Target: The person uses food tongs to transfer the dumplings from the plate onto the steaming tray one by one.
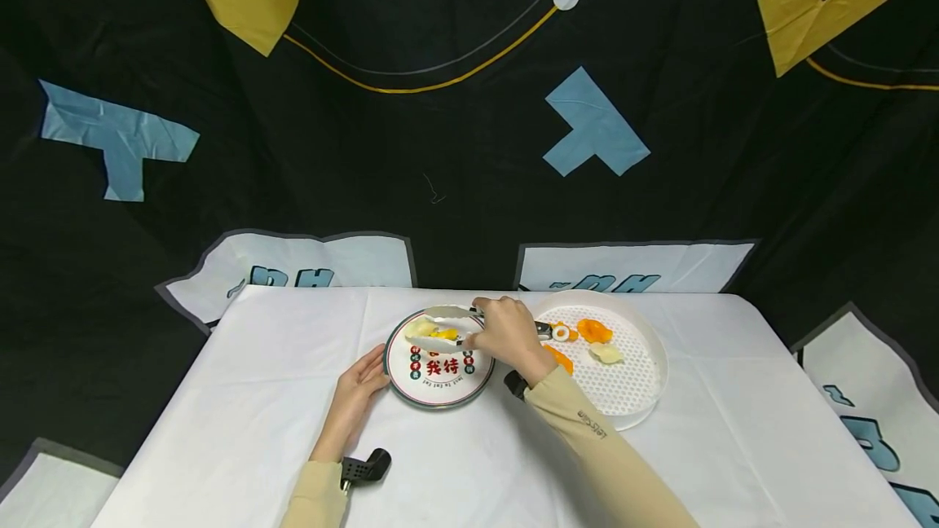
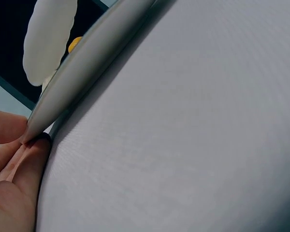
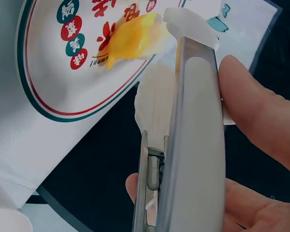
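My left hand pinches the left rim of a round white plate with a green-and-red border and red lettering. In the left wrist view, the thumb lies on top of the plate's rim and the fingers are beneath. My right hand grips metal tongs with pale, scalloped tips. The tongs' two arms are spread above the back of the plate. Between them on the plate lie a pale yellow piece and a bright yellow piece; what they are is unclear.
Right of the plate stands a round white perforated tray, holding several orange pieces and a pale piece. My right forearm crosses in front of its left side. A white cloth covers the table, and a black curtain hangs behind.
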A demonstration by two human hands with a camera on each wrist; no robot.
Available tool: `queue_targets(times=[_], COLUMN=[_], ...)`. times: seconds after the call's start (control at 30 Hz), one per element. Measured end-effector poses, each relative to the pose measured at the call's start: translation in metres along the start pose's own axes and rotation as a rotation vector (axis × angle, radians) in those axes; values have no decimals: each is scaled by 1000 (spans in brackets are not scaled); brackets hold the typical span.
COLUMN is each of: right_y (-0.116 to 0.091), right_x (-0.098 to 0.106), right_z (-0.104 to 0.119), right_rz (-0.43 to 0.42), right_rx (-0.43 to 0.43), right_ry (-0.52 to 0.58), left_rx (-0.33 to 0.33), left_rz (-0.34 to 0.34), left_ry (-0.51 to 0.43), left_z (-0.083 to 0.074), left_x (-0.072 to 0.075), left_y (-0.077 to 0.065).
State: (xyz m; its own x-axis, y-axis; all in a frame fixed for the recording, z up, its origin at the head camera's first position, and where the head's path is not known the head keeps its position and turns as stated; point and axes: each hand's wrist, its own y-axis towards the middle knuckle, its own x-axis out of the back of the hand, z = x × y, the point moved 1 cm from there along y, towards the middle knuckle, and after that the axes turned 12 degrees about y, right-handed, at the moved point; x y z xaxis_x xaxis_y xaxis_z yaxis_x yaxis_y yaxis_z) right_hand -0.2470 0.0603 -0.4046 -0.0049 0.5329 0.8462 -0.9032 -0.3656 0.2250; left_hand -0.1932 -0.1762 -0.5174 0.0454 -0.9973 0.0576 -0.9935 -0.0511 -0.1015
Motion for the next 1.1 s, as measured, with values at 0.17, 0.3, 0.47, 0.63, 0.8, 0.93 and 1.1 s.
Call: queue_targets(times=[0.17,0.3,0.47,0.63,0.8,0.93,1.1], right_y=[7,11,11,8,2,0,-1], right_x=[-7,-13,-19,-21,-21,-19,-22], right_z=[1,2,4,5,3,3,1], right_rz=[14,30,21,-7,-50,-71,-53], right_rx=[-9,-20,-11,-9,-8,14,33], right_ry=[-10,-8,-38,-20,9,13,3], left_rx=[-5,1,8,6,1,0,0], left_rz=[4,2,-4,-3,7,-1,-1], left_ry=[-14,-21,-23,-36,-46,-42,-31], left_z=[-1,0,0,0,1,1,1], left_x=[0,0,-1,-1,0,1,1], left_y=[0,1,3,4,3,2,2])
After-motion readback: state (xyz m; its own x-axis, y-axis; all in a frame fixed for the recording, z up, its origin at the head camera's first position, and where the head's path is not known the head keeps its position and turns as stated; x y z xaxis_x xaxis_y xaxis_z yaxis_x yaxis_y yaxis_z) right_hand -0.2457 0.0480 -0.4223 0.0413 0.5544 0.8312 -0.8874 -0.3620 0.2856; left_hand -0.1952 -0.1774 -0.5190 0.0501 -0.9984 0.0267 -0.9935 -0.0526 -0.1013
